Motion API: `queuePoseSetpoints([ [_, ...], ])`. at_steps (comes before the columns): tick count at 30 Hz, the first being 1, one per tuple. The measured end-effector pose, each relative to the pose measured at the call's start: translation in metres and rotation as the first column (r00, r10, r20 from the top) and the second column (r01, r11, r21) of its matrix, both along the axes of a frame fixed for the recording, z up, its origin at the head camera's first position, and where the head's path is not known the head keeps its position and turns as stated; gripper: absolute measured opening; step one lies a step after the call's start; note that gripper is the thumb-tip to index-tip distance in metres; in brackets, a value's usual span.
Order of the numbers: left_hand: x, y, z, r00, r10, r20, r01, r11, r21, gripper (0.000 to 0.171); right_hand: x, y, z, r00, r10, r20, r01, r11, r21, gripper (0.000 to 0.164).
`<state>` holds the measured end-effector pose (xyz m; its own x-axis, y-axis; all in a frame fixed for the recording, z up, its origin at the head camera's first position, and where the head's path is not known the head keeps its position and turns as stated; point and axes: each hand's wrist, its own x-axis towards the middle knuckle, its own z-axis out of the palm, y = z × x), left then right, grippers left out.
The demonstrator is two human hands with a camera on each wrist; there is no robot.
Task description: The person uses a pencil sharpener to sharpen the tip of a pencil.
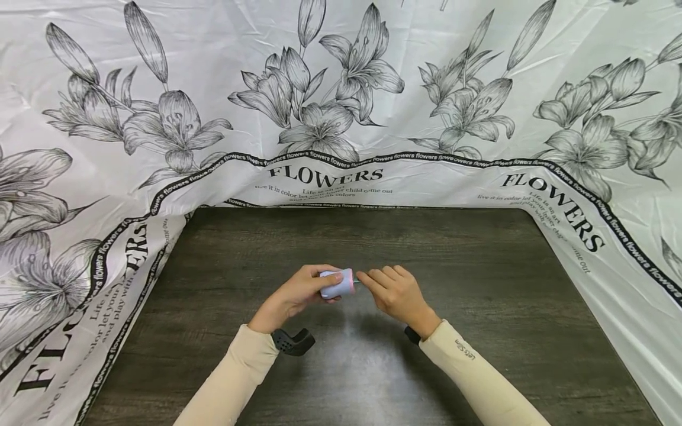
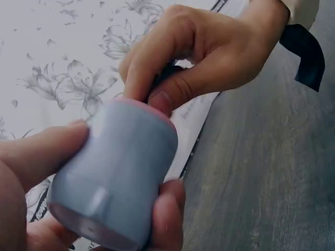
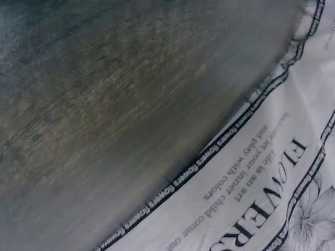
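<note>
My left hand [image 1: 303, 289] grips a small lavender-blue cylinder with a pink rim [image 1: 342, 289], held sideways above the table, its pink end toward the right. In the left wrist view the waisted blue cylinder [image 2: 123, 151] appears large, with thumb and fingers on either side. My right hand [image 1: 395, 293] is at the pink end, fingers curled. It pinches a thin stick [image 1: 357, 281], greenish in the head view, at that end. In the left wrist view the right hand [image 2: 209, 55] mostly hides the stick; only a dark bit shows. Neither hand appears in the right wrist view.
A dark wood-grain table [image 1: 453, 248] lies under both hands. White cloth with black flower prints and lettering [image 1: 330, 183] rises along its back and sides. A black band [image 1: 294, 342] is on the left wrist.
</note>
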<state>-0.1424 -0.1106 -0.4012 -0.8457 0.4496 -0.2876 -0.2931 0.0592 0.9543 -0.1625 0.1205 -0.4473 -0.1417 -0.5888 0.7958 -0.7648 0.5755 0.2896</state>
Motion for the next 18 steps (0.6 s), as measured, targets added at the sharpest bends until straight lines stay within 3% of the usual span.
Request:
queuePoseSetpoints([
  [2,0.001,0.001,-0.002,0.997,0.008,-0.083,-0.01,1.0,-0.023,0.046,0.0,-0.002,0.0,0.999,0.022,0.041,-0.022,1.0,-0.014,0.027],
  [4,0.003,0.004,-0.003,0.98,0.021,-0.196,-0.034,0.998,-0.06,0.042,0.002,-0.003,0.001,0.988,0.058,0.143,-0.053,0.998,-0.038,0.024],
  [6,0.007,0.007,-0.003,0.941,0.018,-0.338,-0.064,0.99,-0.127,0.039,0.004,-0.003,0.002,0.95,0.114,0.292,-0.093,0.992,-0.085,0.017],
  [7,0.009,0.009,-0.002,0.911,0.014,-0.412,-0.091,0.982,-0.167,0.038,0.006,-0.003,0.004,0.913,0.148,0.379,-0.111,0.987,-0.117,0.014],
  [8,0.012,0.011,0.0,0.878,0.008,-0.479,-0.117,0.973,-0.2,0.038,0.007,-0.002,0.006,0.867,0.179,0.465,-0.122,0.981,-0.15,0.011],
  [9,0.014,0.014,0.002,0.841,-0.001,-0.541,-0.145,0.963,-0.228,0.038,0.009,-0.001,0.008,0.805,0.21,0.554,-0.127,0.974,-0.185,0.009],
  [10,0.016,0.016,0.003,0.801,-0.009,-0.598,-0.174,0.953,-0.247,0.039,0.01,0.0,0.011,0.73,0.242,0.64,-0.127,0.967,-0.221,0.01],
  [12,0.019,0.02,0.005,0.724,-0.028,-0.689,-0.227,0.934,-0.277,0.04,0.011,0.003,0.017,0.545,0.291,0.786,-0.116,0.955,-0.273,0.014],
  [13,0.021,0.022,0.005,0.696,-0.033,-0.717,-0.236,0.932,-0.273,0.04,0.011,0.004,0.019,0.448,0.301,0.842,-0.102,0.953,-0.287,0.015],
  [14,0.022,0.023,0.004,0.672,-0.04,-0.74,-0.239,0.934,-0.267,0.04,0.01,0.005,0.021,0.366,0.301,0.881,-0.088,0.953,-0.289,0.017],
  [15,0.023,0.023,0.002,0.655,-0.041,-0.755,-0.24,0.936,-0.259,0.041,0.01,0.006,0.023,0.298,0.296,0.907,-0.077,0.955,-0.287,0.018],
  [16,0.023,0.023,-0.001,0.646,-0.038,-0.763,-0.238,0.939,-0.248,0.041,0.009,0.007,0.024,0.258,0.286,0.923,-0.07,0.958,-0.277,0.018],
  [17,0.023,0.023,-0.003,0.641,-0.034,-0.767,-0.24,0.94,-0.242,0.041,0.009,0.007,0.025,0.259,0.269,0.928,-0.069,0.963,-0.26,0.018],
  [18,0.023,0.023,-0.006,0.642,-0.027,-0.766,-0.246,0.94,-0.238,0.04,0.008,0.006,0.024,0.301,0.251,0.92,-0.071,0.968,-0.241,0.017],
])
